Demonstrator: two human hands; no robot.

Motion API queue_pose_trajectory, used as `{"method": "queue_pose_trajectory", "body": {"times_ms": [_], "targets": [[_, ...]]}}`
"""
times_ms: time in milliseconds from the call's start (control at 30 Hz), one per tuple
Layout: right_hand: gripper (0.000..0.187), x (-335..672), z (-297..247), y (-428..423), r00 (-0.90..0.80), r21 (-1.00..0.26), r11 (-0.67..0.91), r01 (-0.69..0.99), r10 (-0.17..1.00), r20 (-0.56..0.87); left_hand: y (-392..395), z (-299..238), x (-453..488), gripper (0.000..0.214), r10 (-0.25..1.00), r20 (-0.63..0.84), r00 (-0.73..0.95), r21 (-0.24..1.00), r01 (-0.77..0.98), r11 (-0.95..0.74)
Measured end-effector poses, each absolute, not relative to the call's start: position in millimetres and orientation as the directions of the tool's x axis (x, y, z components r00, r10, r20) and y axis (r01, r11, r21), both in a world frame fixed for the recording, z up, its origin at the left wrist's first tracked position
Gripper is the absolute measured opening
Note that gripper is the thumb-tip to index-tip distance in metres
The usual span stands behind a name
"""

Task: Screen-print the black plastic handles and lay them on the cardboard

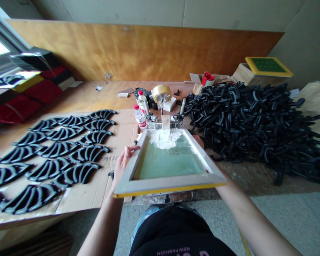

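Observation:
A wooden-framed printing screen (168,184) with a green mesh and a smear of white ink at its far end is tilted up over the table. A clamp (164,122) holds the screen's far edge. My left hand (122,164) grips the frame's left rail, with the thumb on top. My right hand (200,141) is mostly hidden behind the right rail, and only its knuckles show at the frame's edge. The right forearm runs under the frame's near right corner.
Rows of black curved plastic parts (61,149) lie on cardboard (90,193) at left. A big heap of the same parts (258,121) fills the right. Bottles (140,115), a tape roll (161,93) and a second yellow-framed screen (268,66) stand behind.

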State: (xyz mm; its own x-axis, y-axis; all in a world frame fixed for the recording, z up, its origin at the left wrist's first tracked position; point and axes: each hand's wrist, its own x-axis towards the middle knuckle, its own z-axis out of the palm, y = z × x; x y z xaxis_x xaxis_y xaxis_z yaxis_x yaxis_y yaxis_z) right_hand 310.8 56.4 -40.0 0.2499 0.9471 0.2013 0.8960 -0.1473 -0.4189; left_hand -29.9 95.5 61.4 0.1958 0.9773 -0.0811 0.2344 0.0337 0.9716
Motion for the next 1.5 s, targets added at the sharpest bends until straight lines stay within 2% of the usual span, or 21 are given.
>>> {"method": "queue_pose_trajectory", "body": {"times_ms": [67,100,133,200,267,367,467,567,633,700,867,933,1033,1100,1200,1267,1333,1400,1500], "targets": [[0.034,323.8,-27.5,59.2,0.400,-0.461,-0.248,0.852,0.877,0.268,85.3,35.6,-41.3,0.064,0.950,-0.200,0.240,0.944,0.309,0.120],[0.037,322.2,-20.5,64.1,0.415,-0.480,-0.229,0.847,0.848,0.328,81.5,21.4,-44.2,0.067,0.940,-0.239,0.243,0.935,0.317,0.156],[0.044,315.5,-13.5,71.3,0.388,-0.486,-0.169,0.857,0.833,0.394,78.8,7.0,-45.5,0.072,0.934,-0.269,0.236,0.930,0.317,0.188],[0.059,292.4,-0.5,90.5,0.207,-0.430,0.022,0.903,0.854,0.478,76.9,-19.6,-45.0,0.082,0.924,-0.312,0.222,0.916,0.329,0.231],[0.057,266.9,8.7,110.4,0.032,-0.344,0.131,0.930,0.903,0.429,78.5,-39.4,-43.6,0.082,0.921,-0.326,0.214,0.902,0.362,0.235],[0.028,245.8,14.1,128.6,-0.097,-0.250,0.152,0.956,0.971,0.220,82.8,-53.6,-44.0,0.076,0.920,-0.322,0.222,0.890,0.402,0.214],[0.013,246.8,12.1,127.9,-0.055,-0.185,0.077,0.980,0.991,0.121,83.6,-56.0,-45.5,0.071,0.915,-0.328,0.235,0.884,0.419,0.209],[0.014,248.4,4.3,116.5,0.063,-0.125,-0.043,0.991,0.985,0.163,81.2,-56.0,-44.6,0.068,0.918,-0.327,0.225,0.884,0.415,0.214],[0.014,241.7,-3.3,106.2,0.074,-0.118,-0.054,0.992,0.982,0.171,79.6,-56.8,-43.3,0.068,0.920,-0.324,0.220,0.890,0.400,0.218],[0.015,231.2,-10.0,93.8,-0.007,-0.133,0.029,0.991,0.986,0.167,78.9,-58.2,-42.5,0.068,0.920,-0.322,0.224,0.898,0.380,0.222],[0.017,225.6,-3.4,64.5,-0.424,-0.174,0.447,0.878,0.893,0.154,79.7,-60.8,-42.9,0.068,0.917,-0.314,0.246,0.908,0.359,0.214],[0.013,232.8,6.0,62.6,-0.491,-0.210,0.510,0.834,0.860,0.139,79.6,-59.8,-42.6,0.067,0.923,-0.304,0.236,0.908,0.365,0.206],[0.008,237.6,11.3,67.9,-0.425,-0.236,0.454,0.859,0.890,0.166,79.0,-56.4,-41.6,0.069,0.929,-0.303,0.210,0.905,0.369,0.212],[0.009,234.2,5.4,67.8,-0.360,-0.203,0.403,0.892,0.907,0.219,78.5,-53.9,-41.3,0.070,0.927,-0.315,0.203,0.903,0.364,0.227],[0.013,228.4,-7.5,57.1,-0.404,-0.161,0.450,0.878,0.879,0.252,78.1,-50.3,-41.2,0.069,0.923,-0.324,0.206,0.899,0.370,0.233],[0.011,228.5,-9.0,52.3,-0.444,-0.187,0.493,0.850,0.861,0.248,77.8,-46.4,-40.9,0.069,0.923,-0.326,0.206,0.896,0.378,0.232],[0.007,230.7,-1.7,59.1,-0.399,-0.237,0.460,0.856,0.879,0.261,77.1,-39.2,-40.3,0.071,0.918,-0.337,0.210,0.897,0.369,0.244],[0.016,233.6,12.4,78.4,-0.290,-0.280,0.365,0.888,0.917,0.276,75.8,-27.1,-40.3,0.076,0.909,-0.354,0.221,0.898,0.352,0.265],[0.048,245.5,36.4,114.0,-0.096,-0.289,0.176,0.941,0.958,0.272,74.1,-1.0,-42.0,0.076,0.921,-0.322,0.221,0.914,0.327,0.241]]}}
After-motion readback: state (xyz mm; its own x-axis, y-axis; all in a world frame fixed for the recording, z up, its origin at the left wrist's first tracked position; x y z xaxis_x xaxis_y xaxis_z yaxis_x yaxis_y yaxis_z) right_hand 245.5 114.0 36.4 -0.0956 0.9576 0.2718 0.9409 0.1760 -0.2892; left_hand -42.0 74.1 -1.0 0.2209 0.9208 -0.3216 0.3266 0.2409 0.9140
